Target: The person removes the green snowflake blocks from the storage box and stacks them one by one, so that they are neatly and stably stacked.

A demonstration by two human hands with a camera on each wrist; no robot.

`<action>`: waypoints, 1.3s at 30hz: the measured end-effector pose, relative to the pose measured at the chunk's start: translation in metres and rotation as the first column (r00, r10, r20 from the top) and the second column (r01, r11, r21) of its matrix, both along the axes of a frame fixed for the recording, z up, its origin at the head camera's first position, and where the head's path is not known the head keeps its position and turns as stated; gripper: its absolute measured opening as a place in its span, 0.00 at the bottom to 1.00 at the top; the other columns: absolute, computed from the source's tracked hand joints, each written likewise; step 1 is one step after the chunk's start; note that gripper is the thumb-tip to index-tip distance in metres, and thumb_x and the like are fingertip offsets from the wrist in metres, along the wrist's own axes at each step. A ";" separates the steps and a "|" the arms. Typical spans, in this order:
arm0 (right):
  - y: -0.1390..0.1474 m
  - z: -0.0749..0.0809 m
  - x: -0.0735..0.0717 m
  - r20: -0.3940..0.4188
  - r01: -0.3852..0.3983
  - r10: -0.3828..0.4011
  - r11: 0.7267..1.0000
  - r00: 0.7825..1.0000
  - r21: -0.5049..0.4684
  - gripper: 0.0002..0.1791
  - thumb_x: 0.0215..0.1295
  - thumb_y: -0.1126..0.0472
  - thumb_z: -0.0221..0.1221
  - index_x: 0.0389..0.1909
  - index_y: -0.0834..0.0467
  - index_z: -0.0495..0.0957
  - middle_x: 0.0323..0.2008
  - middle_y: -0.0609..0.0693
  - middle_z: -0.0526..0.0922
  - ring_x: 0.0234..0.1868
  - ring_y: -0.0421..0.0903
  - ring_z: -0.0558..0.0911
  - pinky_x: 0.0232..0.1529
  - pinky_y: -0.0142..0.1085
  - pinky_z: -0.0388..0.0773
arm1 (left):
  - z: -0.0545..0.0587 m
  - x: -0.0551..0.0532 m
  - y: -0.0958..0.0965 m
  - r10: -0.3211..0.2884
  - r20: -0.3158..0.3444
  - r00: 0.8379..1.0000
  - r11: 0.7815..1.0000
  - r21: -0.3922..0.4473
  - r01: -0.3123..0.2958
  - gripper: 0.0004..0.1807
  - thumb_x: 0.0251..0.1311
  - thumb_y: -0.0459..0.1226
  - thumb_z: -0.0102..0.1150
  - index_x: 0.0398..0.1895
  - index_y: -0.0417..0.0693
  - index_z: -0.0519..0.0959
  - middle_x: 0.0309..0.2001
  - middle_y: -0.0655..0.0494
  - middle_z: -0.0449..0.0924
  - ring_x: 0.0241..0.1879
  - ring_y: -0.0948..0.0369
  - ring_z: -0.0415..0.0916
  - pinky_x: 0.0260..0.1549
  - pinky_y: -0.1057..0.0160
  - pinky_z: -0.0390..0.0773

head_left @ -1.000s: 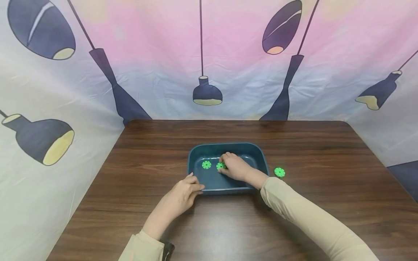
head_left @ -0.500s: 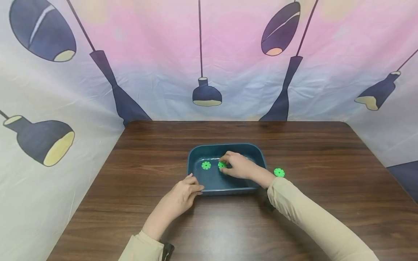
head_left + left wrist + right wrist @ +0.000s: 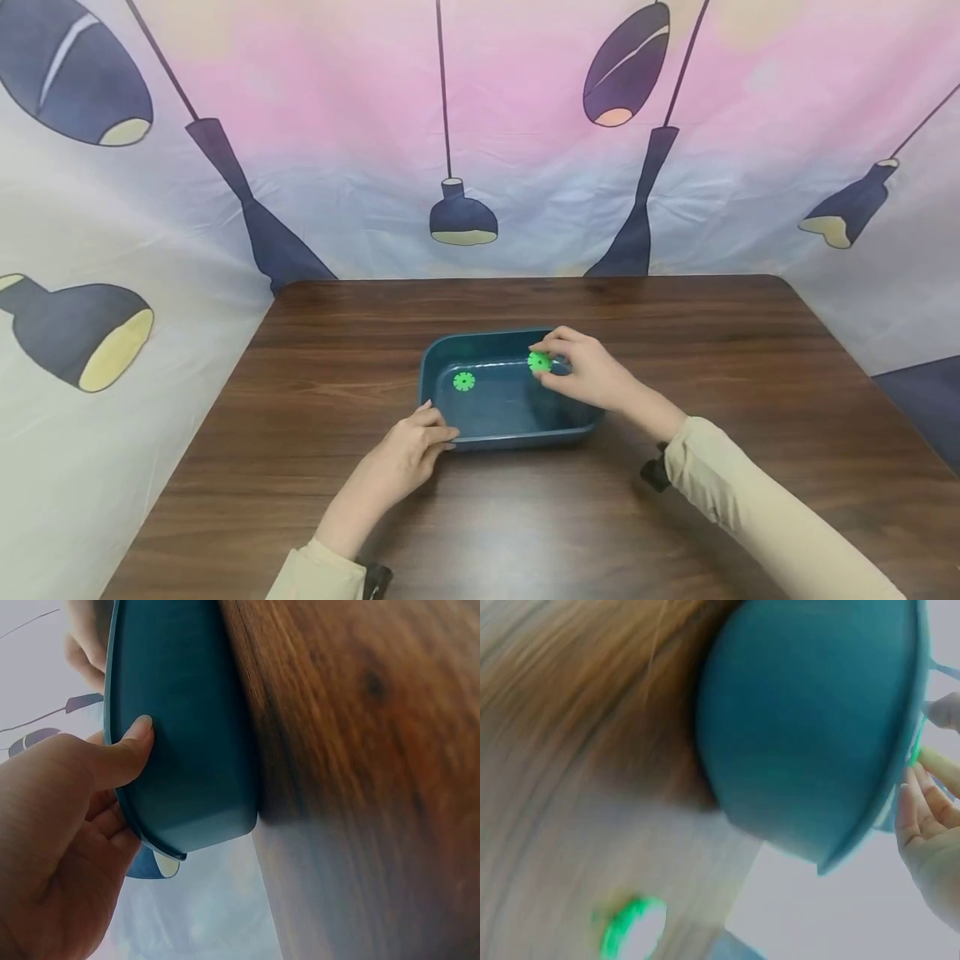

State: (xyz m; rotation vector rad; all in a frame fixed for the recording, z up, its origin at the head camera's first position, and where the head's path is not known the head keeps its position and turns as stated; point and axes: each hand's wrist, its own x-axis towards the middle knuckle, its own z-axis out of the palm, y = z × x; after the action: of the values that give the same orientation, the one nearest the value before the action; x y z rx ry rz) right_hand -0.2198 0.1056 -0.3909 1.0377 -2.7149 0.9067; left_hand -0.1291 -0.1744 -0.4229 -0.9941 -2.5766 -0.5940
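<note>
A dark teal rectangular tub [image 3: 517, 437] stands on the table, its front-left corner rim pinched by my left hand [image 3: 405, 450]. In the left wrist view that thumb presses the outer wall [image 3: 184, 742] and the fingers go behind the rim. My right hand [image 3: 592, 371] pinches a green notched plastic disc [image 3: 539, 362] between thumb and fingertips, over the tub's right half. The right wrist view shows this disc edge-on [image 3: 916, 746] at the rim's height. Another green disc [image 3: 464, 382] lies flat on the tub floor at the left.
A third green disc [image 3: 634, 930] lies on the table beside the tub in the right wrist view; the right arm hides it in the head view. The wood-grain table [image 3: 337, 350] ends at a curtain [image 3: 360, 217] printed with lamps.
My right hand has lifted the green disc from the middle of the tub floor and moved it right and up. The left hand keeps its place on the rim; the head view shifted slightly.
</note>
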 end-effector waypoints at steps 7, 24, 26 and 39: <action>0.040 0.010 0.006 -0.010 0.080 -0.080 0.996 0.997 -0.027 0.20 0.57 0.59 0.65 0.51 0.59 0.79 0.44 0.49 0.76 0.36 0.43 0.78 0.29 0.29 0.83 | -0.002 -0.002 0.000 0.004 -0.002 1.000 1.000 0.016 -0.004 0.11 0.43 0.21 0.67 0.33 0.37 0.85 0.27 0.55 0.76 0.30 0.66 0.77 0.57 0.51 0.75; 0.100 -0.017 0.008 0.008 0.196 -0.197 0.980 0.980 0.036 0.18 0.56 0.61 0.66 0.47 0.61 0.80 0.40 0.51 0.78 0.36 0.45 0.80 0.25 0.26 0.80 | -0.001 -0.003 0.001 -0.004 0.000 1.000 1.000 0.012 0.004 0.11 0.42 0.21 0.67 0.33 0.37 0.85 0.27 0.55 0.76 0.30 0.66 0.77 0.57 0.51 0.75; 0.105 -0.020 0.008 0.009 0.196 -0.197 0.978 0.980 0.068 0.18 0.55 0.61 0.66 0.47 0.62 0.80 0.40 0.52 0.78 0.34 0.44 0.79 0.21 0.26 0.76 | -0.001 -0.003 0.001 0.001 0.004 1.000 1.000 0.011 -0.001 0.11 0.43 0.22 0.67 0.33 0.37 0.85 0.27 0.55 0.76 0.30 0.66 0.78 0.58 0.51 0.74; 0.116 -0.038 0.001 0.047 0.188 -0.202 0.959 0.978 0.210 0.15 0.56 0.57 0.66 0.43 0.59 0.81 0.34 0.46 0.78 0.31 0.40 0.74 0.26 0.30 0.73 | 0.000 -0.002 0.001 0.009 0.017 1.000 1.000 -0.003 -0.009 0.11 0.43 0.21 0.67 0.33 0.36 0.85 0.27 0.54 0.76 0.30 0.65 0.78 0.58 0.52 0.74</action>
State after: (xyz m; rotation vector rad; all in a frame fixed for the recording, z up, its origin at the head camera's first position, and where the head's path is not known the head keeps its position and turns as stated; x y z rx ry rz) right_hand -0.2191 0.2221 -0.4287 0.7597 -2.9520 0.6540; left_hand -0.1314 -0.1737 -0.4231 -0.9821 -2.5955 -0.5993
